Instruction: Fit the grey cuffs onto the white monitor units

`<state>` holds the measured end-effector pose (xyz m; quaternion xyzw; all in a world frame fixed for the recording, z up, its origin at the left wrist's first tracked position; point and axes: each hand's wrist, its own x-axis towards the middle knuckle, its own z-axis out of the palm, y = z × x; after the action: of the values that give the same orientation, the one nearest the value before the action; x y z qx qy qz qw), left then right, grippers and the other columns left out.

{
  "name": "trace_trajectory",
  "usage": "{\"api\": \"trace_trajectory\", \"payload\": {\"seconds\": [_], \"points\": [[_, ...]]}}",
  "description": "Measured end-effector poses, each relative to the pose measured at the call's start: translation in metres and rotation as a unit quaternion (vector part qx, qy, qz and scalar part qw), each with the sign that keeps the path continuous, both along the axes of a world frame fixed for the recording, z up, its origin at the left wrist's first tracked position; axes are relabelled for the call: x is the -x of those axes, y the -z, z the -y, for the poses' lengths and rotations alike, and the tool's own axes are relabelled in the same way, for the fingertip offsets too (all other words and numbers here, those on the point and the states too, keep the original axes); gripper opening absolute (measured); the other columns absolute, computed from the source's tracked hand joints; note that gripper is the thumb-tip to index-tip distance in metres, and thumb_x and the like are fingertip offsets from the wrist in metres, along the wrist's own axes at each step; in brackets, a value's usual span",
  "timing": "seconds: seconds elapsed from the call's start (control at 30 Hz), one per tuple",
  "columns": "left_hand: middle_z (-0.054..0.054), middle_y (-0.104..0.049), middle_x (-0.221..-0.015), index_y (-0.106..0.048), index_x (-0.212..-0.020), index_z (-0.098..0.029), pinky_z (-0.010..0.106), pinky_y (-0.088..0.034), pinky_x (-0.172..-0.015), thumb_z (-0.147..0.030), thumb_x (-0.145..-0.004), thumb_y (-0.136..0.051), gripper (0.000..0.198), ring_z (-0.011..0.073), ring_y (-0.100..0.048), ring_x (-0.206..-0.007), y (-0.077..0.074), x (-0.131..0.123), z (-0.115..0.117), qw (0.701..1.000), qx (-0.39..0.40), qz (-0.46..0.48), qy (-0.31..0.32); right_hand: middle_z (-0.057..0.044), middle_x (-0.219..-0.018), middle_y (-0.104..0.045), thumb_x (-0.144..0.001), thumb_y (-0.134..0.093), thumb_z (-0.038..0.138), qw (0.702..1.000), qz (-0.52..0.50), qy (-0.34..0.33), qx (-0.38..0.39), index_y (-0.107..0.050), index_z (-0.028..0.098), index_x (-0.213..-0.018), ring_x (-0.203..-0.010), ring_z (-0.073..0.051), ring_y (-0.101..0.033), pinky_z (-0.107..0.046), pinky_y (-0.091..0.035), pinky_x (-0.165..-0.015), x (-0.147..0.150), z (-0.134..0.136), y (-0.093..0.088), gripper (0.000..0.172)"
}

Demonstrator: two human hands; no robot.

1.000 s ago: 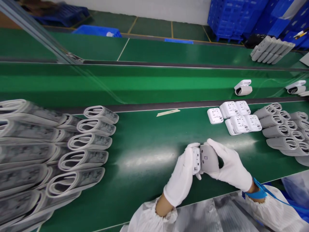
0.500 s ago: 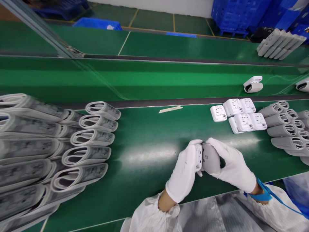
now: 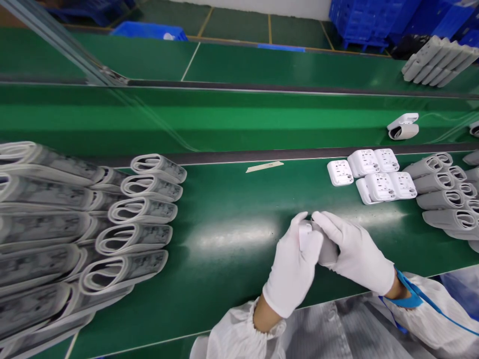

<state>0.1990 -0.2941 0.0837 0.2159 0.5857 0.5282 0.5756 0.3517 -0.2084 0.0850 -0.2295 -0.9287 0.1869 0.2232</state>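
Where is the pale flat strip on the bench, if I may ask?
In the head view, the pale flat strip lies near the green bench's far edge, between looped grey cuffs to the left and square white plastic units to the right.

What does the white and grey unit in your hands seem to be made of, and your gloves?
The unit looks like moulded plastic, smooth and matte, though fingers hide most of it. The gloves on the left hand and right hand look like thin white fabric, probably cotton: dull, with soft creases and no shine.
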Motion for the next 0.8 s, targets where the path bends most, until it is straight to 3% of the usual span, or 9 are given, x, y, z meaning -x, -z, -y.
{"api": "trace_trajectory", "payload": {"seconds": [0.13, 0.27, 0.37, 0.47, 0.67, 0.8], "points": [[0.011, -0.071, -0.127, -0.024, -0.168, -0.028, 0.041, -0.055, -0.091, -0.037, -0.075, -0.088, 0.113, 0.0340, -0.068, -0.111, -0.004, -0.012, 0.006, 0.991, 0.042, -0.114, 0.062, -0.011, -0.127, -0.070, -0.078, -0.060, 0.011, 1.000, 0.002, 0.011, 0.023, -0.038, 0.028, -0.157, -0.100, -0.026, -0.077, -0.031, -0.063, -0.075, -0.007, 0.002, 0.001, 0.084], [0.010, -0.062, -0.148, -0.007, -0.171, -0.034, 0.046, -0.047, -0.112, -0.033, -0.078, -0.086, 0.122, 0.0352, -0.060, -0.134, 0.013, -0.016, 0.019, 0.980, 0.035, -0.166, 0.105, -0.014, -0.132, -0.070, -0.079, -0.069, 0.019, 0.997, -0.019, 0.012, 0.072, -0.040, 0.023, -0.154, -0.106, -0.028, -0.077, -0.032, -0.065, -0.081, -0.016, 0.005, 0.018, 0.081], [0.013, -0.045, -0.165, -0.012, -0.171, -0.028, 0.046, -0.041, -0.121, -0.033, -0.090, -0.074, 0.103, 0.0347, -0.050, -0.147, 0.031, -0.012, 0.029, 0.963, -0.011, -0.228, 0.143, -0.014, -0.133, -0.071, -0.071, -0.078, 0.026, 0.992, -0.027, 0.042, 0.120, -0.044, 0.022, -0.152, -0.112, -0.032, -0.076, -0.037, -0.064, -0.091, -0.021, 0.010, 0.027, 0.088], [0.013, -0.031, -0.173, -0.018, -0.171, -0.026, 0.045, -0.044, -0.119, -0.028, -0.100, -0.053, 0.079, 0.0340, -0.051, -0.147, 0.038, -0.006, 0.034, 0.932, -0.038, -0.306, 0.191, -0.007, -0.121, -0.076, -0.068, -0.074, 0.022, 0.975, -0.015, 0.098, 0.201, -0.052, 0.026, -0.145, -0.100, -0.028, -0.078, -0.033, -0.063, -0.082, -0.024, 0.016, 0.023, 0.080], [0.013, -0.045, -0.165, -0.025, -0.169, -0.032, 0.054, -0.049, -0.111, -0.028, -0.100, -0.049, 0.074, 0.0400, -0.061, -0.136, 0.017, 0.006, 0.028, 0.904, 0.028, -0.346, 0.250, -0.003, -0.101, -0.076, -0.066, -0.068, 0.025, 0.957, 0.008, 0.128, 0.261, -0.058, 0.025, -0.133, -0.081, -0.025, -0.073, -0.033, -0.054, -0.069, -0.024, 0.022, 0.006, 0.067], [0.017, -0.053, -0.158, -0.033, -0.167, -0.027, 0.055, -0.043, -0.115, -0.028, -0.094, -0.058, 0.078, 0.0430, -0.058, -0.139, 0.003, 0.010, 0.018, 0.901, 0.038, -0.324, 0.285, 0.003, -0.079, -0.067, -0.065, -0.068, 0.026, 0.953, -0.006, 0.124, 0.275, -0.060, 0.026, -0.104, -0.063, -0.018, -0.061, -0.030, -0.044, -0.059, -0.018, 0.020, -0.002, 0.040]]}}
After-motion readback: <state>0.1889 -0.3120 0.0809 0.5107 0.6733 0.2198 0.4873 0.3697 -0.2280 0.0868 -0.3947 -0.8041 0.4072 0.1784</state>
